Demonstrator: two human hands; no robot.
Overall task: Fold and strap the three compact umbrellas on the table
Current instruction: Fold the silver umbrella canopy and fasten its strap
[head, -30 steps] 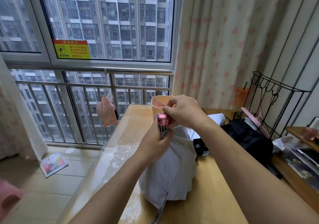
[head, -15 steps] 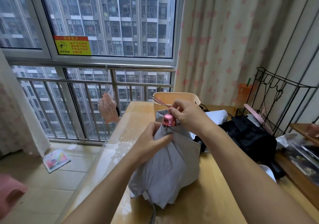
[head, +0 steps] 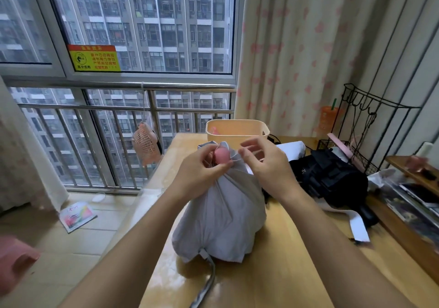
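A grey compact umbrella (head: 223, 219) lies loosely bunched on the wooden table (head: 285, 272), its pink handle (head: 222, 155) pointing away from me. My left hand (head: 202, 174) grips the gathered canopy just below the handle. My right hand (head: 266, 162) is beside the handle, fingers curled and pinching a thin cord or fold of fabric near the top. The umbrella's grey strap (head: 206, 281) trails toward me on the table. A black umbrella (head: 330, 179) lies to the right, and a white one (head: 292, 148) lies behind it.
A peach plastic basket (head: 237, 129) stands at the table's far end. A black wire rack (head: 370, 129) and a low shelf with clutter (head: 415, 189) line the right. A pink fan (head: 146, 143) hangs on the window railing at left.
My right hand has come off the pink handle and moved right. My left hand has slid up to grip the canopy under the handle. The umbrella sits lower on the table.
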